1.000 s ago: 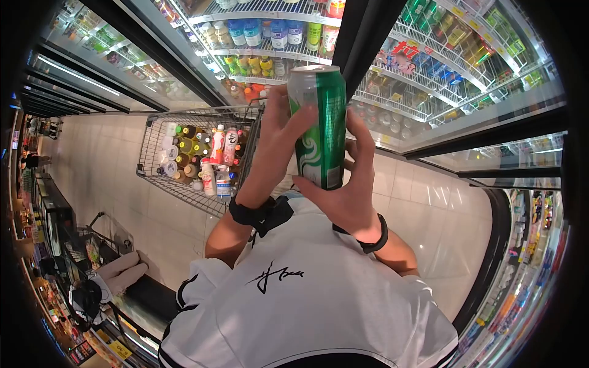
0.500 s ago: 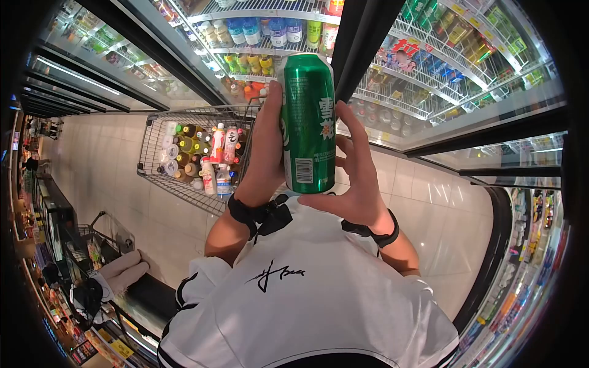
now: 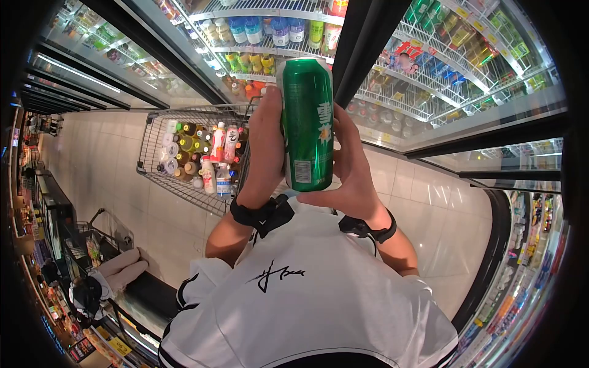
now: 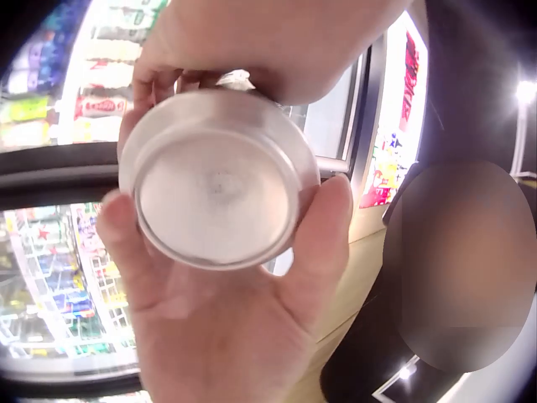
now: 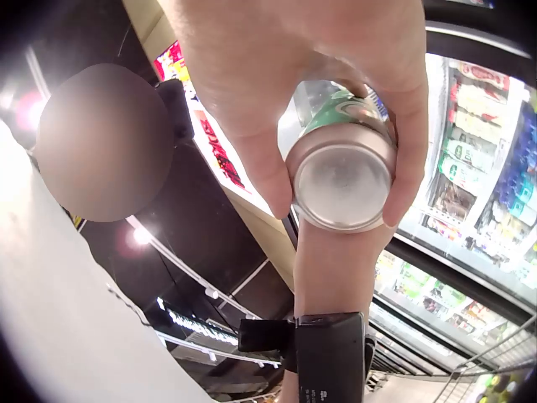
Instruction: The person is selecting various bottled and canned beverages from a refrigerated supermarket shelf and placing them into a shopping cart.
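Note:
Upright between both hands in the head view stands a tall green beer can (image 3: 304,116), with white characters near its right side and a barcode low down. My left hand (image 3: 262,138) lies along its left side, thumb pointing up; in the left wrist view the left fingers reach round the far side. From the right, my right hand (image 3: 354,162) holds the can, its thumb low by the base and fingers behind. The can's silver bottom (image 4: 214,197) faces the left wrist camera, with right thumb and fingers either side. Both wrists wear black bands.
A wire shopping cart (image 3: 184,190) full of bottles stands on the tiled floor (image 3: 116,178) to the left. Ahead are glass-door coolers with drinks on shelves (image 3: 264,12). Another person's legs (image 3: 126,270) show at lower left. More stocked shelves (image 3: 527,257) line the right.
The can has turned about its upright axis: the silver-and-green side shown at first has given way to the barcode and characters. The right hand has shifted and now lies closer against the can.

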Demonstrator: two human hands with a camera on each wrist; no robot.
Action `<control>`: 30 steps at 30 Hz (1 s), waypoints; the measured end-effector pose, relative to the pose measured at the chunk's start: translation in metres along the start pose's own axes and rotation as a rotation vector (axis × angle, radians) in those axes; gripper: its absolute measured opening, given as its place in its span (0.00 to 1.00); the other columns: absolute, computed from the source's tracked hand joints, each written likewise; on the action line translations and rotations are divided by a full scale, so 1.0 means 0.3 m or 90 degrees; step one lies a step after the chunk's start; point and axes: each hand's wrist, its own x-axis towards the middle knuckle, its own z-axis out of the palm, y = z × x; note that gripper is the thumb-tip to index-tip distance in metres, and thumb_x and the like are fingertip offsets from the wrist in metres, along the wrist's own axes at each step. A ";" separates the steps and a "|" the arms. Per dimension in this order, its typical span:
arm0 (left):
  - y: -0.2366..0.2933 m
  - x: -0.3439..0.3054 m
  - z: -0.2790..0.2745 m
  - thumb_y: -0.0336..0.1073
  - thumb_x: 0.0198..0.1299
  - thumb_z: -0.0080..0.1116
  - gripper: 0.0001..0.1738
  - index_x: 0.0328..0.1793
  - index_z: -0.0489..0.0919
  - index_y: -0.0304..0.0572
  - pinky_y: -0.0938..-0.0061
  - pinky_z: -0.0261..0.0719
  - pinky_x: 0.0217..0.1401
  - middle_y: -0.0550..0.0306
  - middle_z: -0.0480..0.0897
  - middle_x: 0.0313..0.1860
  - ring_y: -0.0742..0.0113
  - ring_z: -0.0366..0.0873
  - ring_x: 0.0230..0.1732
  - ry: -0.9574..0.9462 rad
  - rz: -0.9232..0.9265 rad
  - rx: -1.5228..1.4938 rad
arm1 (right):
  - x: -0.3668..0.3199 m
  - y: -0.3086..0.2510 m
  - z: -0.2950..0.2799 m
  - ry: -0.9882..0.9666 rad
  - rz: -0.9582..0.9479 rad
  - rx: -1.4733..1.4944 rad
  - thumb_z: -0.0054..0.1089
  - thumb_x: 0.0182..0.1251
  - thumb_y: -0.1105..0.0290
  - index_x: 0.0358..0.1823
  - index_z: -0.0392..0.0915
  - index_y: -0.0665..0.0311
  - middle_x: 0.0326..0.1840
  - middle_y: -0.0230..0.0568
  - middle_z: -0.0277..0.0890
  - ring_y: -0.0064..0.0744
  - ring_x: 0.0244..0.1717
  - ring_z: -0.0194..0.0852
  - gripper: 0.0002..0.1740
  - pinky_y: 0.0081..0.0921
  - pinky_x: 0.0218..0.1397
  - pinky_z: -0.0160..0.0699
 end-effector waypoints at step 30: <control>-0.043 0.034 -0.346 0.30 0.42 0.66 0.43 0.69 0.66 0.34 0.51 0.83 0.59 0.41 0.82 0.51 0.45 0.83 0.52 -0.043 -0.058 -0.130 | -0.004 0.114 -0.038 0.097 -0.163 -0.169 0.81 0.37 0.76 0.80 0.52 0.58 0.80 0.53 0.54 0.42 0.66 0.70 0.65 0.40 0.59 0.77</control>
